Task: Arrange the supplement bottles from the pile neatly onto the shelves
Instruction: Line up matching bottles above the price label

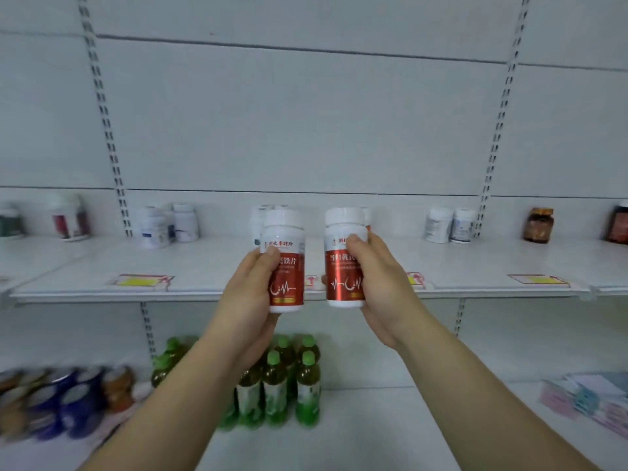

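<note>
At the centre of the frame two matching supplement bottles are held up side by side, apart from each other, in front of the edge of the upper shelf (102,294). The left bottle (284,266) is white plastic with a wide white screw cap, a white band of red characters below the neck, and a glossy red label carrying white characters, a white heartbeat line and a small gold strip near the base. The right bottle (343,263) looks the same. Both stand upright, long axis vertical, caps up, labels facing the camera. The left hand (251,294) is closed around the left side of its bottle, thumb pressed on the label's upper part and fingers hidden behind. The right hand (377,283) is closed around the right side of its bottle, thumb across the white band. Behind them, at the back of the upper shelf, stand small groups of white bottles (170,224) and, at the right of the frame, an amber jar (538,225). On the lower shelf (373,419), bottom centre, stand green-capped drink bottles (292,379); blurred cans (51,402) lie at the lower left.
</note>
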`<state>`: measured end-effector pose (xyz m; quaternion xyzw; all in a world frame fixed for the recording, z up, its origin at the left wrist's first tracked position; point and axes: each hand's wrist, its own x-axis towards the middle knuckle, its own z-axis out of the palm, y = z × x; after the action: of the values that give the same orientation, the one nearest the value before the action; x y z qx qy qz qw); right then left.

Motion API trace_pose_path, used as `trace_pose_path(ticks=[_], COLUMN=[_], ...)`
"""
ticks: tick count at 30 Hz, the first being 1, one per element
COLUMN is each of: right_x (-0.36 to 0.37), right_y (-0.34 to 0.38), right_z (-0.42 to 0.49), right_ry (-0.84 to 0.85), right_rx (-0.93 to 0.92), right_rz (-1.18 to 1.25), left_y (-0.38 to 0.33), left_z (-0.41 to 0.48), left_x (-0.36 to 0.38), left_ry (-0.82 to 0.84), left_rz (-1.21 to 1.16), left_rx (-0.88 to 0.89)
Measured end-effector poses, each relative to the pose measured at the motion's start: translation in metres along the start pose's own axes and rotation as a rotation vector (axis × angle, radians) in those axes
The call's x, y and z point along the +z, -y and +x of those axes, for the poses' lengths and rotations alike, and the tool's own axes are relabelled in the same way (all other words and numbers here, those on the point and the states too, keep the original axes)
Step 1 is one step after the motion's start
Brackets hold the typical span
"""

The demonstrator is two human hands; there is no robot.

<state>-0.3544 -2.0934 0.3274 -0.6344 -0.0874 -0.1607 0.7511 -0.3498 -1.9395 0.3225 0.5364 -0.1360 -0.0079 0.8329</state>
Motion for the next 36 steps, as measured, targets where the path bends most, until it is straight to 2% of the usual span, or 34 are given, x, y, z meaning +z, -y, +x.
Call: trace_pose_path(ticks=[8, 18, 22, 26, 31, 36], right_x=[0.170, 0.278, 0.304, 0.343, 0.398, 0.442], right_y=[-0.044, -0.066, -0.077, -0.094, -0.119, -0.140], right_z=[0.026, 0.078, 0.099, 0.118, 0.148, 0.182], right_ry=[0.288, 0.471, 0.475, 0.445, 0.340, 0.213], right_rx=[0.094, 0.121, 0.129, 0.188, 0.188, 0.105], right_rz=[0.116, 0.060, -0.026, -0.081, -0.117, -0.303], left_y=[-0.062, -0.124, -0.152, -0.170, -0.191, -0.203], left_z=[-0.018, -0.020, -0.002, 0.027, 0.085, 0.140], left_x=[-0.155, -0.252, -0.288, -0.336, -0.397, -0.453], left_ry=[-0.309, -0.565, -0.547, -0.464, -0.320, -0.191], left_rz=[0.224, 0.351, 0.385, 0.485, 0.693, 0.720], left_rx=[0.090, 0.138, 0.154, 0.074, 0.021, -0.082])
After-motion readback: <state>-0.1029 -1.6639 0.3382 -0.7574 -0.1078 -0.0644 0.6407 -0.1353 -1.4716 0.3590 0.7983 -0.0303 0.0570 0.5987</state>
